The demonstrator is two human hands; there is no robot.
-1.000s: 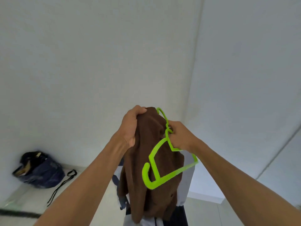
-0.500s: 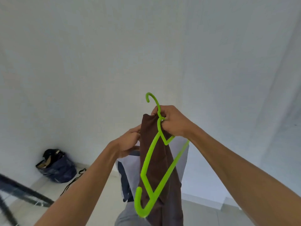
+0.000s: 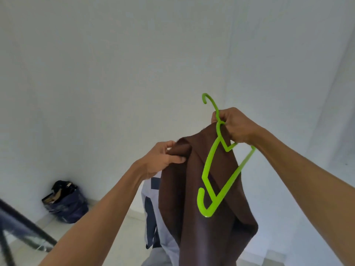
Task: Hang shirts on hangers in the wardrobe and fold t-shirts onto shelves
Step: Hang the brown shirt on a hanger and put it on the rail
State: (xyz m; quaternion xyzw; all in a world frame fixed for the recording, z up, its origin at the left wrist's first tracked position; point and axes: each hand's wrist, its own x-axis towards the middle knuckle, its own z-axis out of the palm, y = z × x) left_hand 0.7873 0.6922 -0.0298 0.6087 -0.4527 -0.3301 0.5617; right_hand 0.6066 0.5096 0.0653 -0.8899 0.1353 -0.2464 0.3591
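A brown shirt [image 3: 194, 204] hangs in front of me, held up in the air by both hands. My right hand [image 3: 235, 126] grips the neck of a lime-green plastic hanger [image 3: 217, 169] together with the shirt's top edge. The hanger's hook points up and left, and its body dangles tilted in front of the cloth. My left hand [image 3: 163, 158] pinches a fold of the brown fabric to the left and a little lower. The shirt's lower part runs out of view.
A white and navy garment [image 3: 153, 214] hangs behind the brown shirt. A dark bag [image 3: 65, 204] full of things sits on the pale floor against the white wall at lower left. Dark bars [image 3: 25, 229] cross the bottom left corner.
My right hand has lifted the hanger and the shirt's top up and to the right. My left hand slid down from the top and now pulls a fold out to the left, spreading the cloth.
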